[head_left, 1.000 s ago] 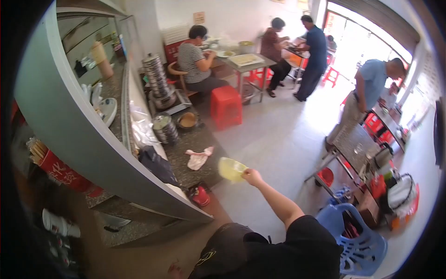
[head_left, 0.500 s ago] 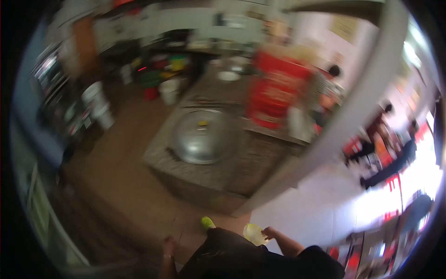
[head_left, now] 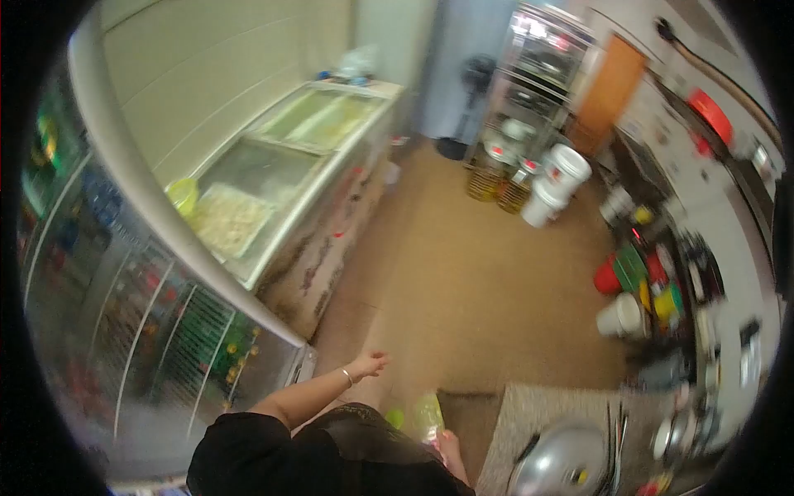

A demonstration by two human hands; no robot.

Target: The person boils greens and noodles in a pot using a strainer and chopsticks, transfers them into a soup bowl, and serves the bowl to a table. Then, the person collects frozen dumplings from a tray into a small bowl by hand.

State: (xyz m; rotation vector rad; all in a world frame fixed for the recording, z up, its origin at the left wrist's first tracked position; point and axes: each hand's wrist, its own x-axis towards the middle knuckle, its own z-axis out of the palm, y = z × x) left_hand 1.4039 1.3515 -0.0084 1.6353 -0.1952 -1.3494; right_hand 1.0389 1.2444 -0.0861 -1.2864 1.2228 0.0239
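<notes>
My left hand (head_left: 370, 364), with a bracelet at its wrist, hangs over the floor beside the glass-door cooler (head_left: 141, 331). Its fingers are slightly curled and apart, with nothing in them. At the bottom centre, my right hand (head_left: 449, 450) grips the edge of a translucent yellow-green container (head_left: 430, 416), low in front of my body and left of the stone counter. A green shoe (head_left: 395, 418) shows just left of that container. On the counter (head_left: 510, 413) rests a domed metal lid (head_left: 562, 463).
A chest freezer (head_left: 331, 207) along the left wall bears a tray of pale food (head_left: 231, 219) and a yellow-green bowl (head_left: 183, 195). Past the brown floor (head_left: 471, 281) stand jars (head_left: 514, 192), white buckets (head_left: 562, 171) and a metal rack (head_left: 538, 74). Coloured baskets (head_left: 630, 269) are at right.
The view has swung left from the dining room, past the counter, to the freezer and kitchen floor. My left hand has come forward; my right hand still holds the container, now lower.
</notes>
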